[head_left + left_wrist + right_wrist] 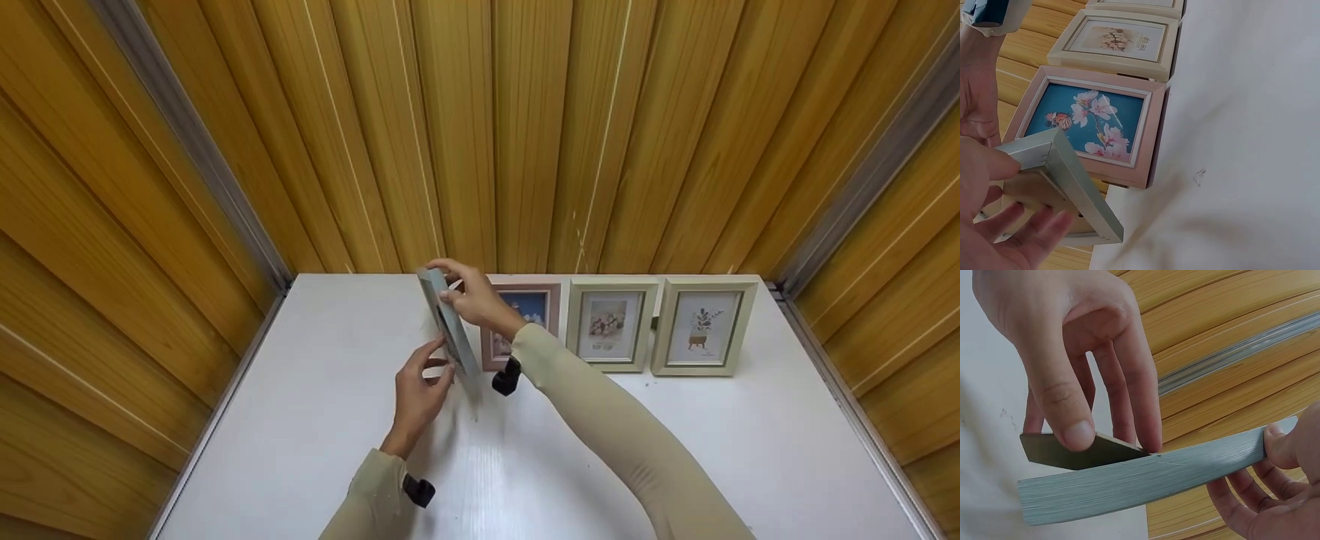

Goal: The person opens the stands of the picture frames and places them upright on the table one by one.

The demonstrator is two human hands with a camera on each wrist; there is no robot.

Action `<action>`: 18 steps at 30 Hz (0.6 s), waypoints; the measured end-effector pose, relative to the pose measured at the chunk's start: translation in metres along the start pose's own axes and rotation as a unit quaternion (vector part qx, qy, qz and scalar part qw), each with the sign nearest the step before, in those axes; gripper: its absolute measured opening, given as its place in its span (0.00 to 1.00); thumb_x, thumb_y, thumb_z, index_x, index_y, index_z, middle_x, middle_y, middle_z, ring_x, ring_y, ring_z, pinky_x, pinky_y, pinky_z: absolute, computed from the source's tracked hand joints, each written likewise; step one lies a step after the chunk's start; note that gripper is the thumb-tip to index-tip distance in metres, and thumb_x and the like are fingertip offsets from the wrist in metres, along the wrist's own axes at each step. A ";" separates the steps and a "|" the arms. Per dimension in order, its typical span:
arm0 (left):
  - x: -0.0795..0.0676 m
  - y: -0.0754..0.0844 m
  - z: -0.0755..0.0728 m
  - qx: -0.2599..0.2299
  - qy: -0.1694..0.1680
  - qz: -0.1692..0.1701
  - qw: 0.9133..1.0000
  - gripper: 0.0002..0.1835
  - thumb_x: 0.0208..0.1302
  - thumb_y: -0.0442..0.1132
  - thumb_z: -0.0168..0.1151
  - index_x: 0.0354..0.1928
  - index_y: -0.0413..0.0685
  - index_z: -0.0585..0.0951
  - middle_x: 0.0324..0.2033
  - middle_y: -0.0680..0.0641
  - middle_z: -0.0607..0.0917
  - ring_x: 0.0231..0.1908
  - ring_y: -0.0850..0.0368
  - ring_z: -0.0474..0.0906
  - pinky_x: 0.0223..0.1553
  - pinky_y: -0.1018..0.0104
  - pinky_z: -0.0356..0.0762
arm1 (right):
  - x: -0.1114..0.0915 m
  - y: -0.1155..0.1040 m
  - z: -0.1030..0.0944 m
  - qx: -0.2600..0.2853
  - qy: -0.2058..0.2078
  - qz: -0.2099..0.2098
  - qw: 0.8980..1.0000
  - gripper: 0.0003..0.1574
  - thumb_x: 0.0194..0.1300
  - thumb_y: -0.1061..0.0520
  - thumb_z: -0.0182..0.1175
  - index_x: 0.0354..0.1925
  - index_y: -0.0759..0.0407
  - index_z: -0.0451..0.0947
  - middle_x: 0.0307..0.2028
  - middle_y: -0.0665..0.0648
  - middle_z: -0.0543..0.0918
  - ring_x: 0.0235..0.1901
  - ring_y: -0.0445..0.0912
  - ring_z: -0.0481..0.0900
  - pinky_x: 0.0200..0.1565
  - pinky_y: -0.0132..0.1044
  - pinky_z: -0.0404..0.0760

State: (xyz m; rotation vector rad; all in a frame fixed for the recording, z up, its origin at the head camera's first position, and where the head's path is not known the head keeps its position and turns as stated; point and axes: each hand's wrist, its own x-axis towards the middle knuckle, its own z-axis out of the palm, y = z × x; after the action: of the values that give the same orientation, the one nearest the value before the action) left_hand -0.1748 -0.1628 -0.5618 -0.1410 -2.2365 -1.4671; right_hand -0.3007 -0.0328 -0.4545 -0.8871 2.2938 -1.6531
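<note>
A blue-grey picture frame (459, 337) is held up, tilted, above the white table, with its narrow side toward the head camera. Its upper end is gripped by my right hand (476, 300), thumb on one side and fingers on the other. Lower down, my left hand (418, 394) is at the frame's back. In the right wrist view, the left thumb and fingers pinch the dark back stand (1109, 453), which sticks out at an angle from the frame. The left wrist view shows the frame's brown backing partly covered by the left fingers.
Along the table's back edge stand a pink frame (1154, 124) with a flower and butterfly picture, a cream frame (649, 326) with a bouquet picture, and another cream frame (742, 330) with a potted plant picture. Wood-panelled walls (525, 135) enclose the white table (322, 420).
</note>
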 end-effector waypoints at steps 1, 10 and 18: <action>-0.001 -0.001 -0.001 0.003 0.001 -0.001 1.000 0.26 0.65 0.28 0.67 0.66 0.40 0.78 0.60 0.39 0.82 0.46 0.44 0.87 0.37 0.64 0.87 | 0.000 0.000 0.000 0.000 0.000 0.001 1.000 0.32 0.74 0.71 0.55 0.69 0.46 0.73 0.55 0.62 0.81 0.45 0.51 0.82 0.44 0.45 0.83; -0.003 -0.006 -0.015 0.001 0.036 -0.005 0.999 0.22 0.65 0.27 0.66 0.61 0.37 0.81 0.55 0.38 0.86 0.46 0.46 0.86 0.39 0.57 0.87 | 0.001 -0.001 0.000 0.002 0.011 -0.004 1.000 0.33 0.72 0.71 0.56 0.68 0.44 0.75 0.53 0.60 0.81 0.50 0.51 0.80 0.45 0.44 0.84; -0.001 -0.012 -0.030 0.009 0.068 -0.010 0.998 0.19 0.65 0.28 0.67 0.58 0.39 0.83 0.49 0.43 0.89 0.45 0.51 0.87 0.40 0.56 0.87 | 0.001 -0.001 -0.002 0.006 0.014 -0.001 1.000 0.34 0.73 0.71 0.56 0.67 0.41 0.75 0.51 0.59 0.81 0.49 0.50 0.79 0.46 0.45 0.84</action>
State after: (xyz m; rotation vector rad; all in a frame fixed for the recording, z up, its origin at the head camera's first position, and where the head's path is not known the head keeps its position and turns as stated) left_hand -0.1680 -0.1942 -0.5626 -0.0131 -2.1456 -1.4222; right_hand -0.3016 -0.0319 -0.4531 -0.8703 2.2993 -1.6889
